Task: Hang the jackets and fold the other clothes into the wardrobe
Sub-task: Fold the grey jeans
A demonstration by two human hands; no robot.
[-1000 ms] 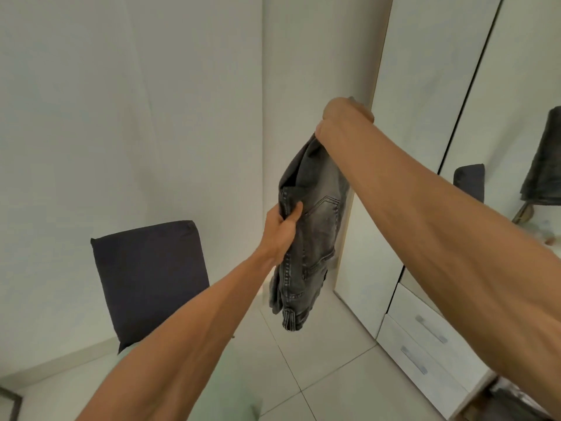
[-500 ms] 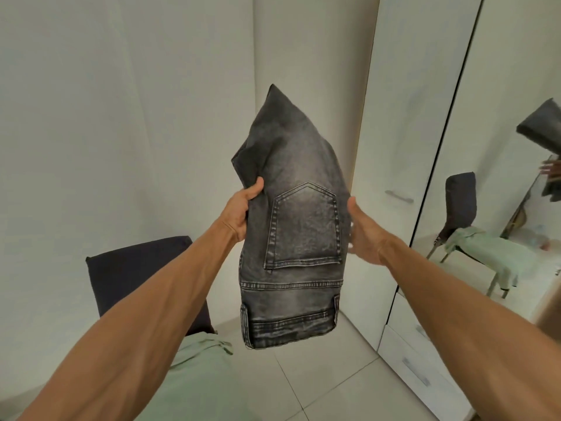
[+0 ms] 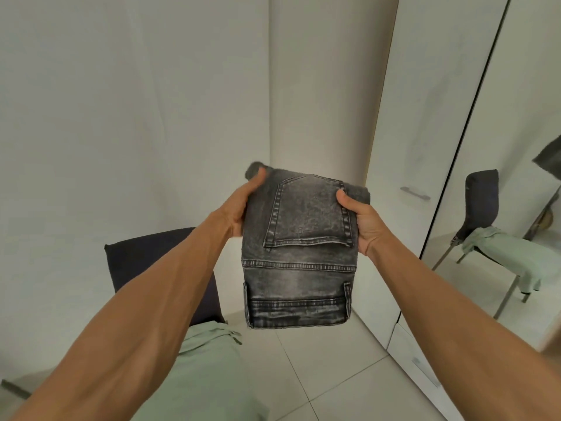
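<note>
Both edges of folded jeans gripped, left hand, right hand, wardrobe beside

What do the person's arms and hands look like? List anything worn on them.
The left forearm and right forearm are bare to the frame edge: no sleeves, no watch or bracelet. The left hand and right hand wear no gloves; no ring shows, though most fingers are hidden.

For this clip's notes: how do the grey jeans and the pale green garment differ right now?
The grey jeans are folded into a compact block; the pale green garment lies loose and rumpled. The jeans are gripped in the air by the left hand and right hand; the green garment rests on the chair, untouched. Both are outside the closed wardrobe.
</note>
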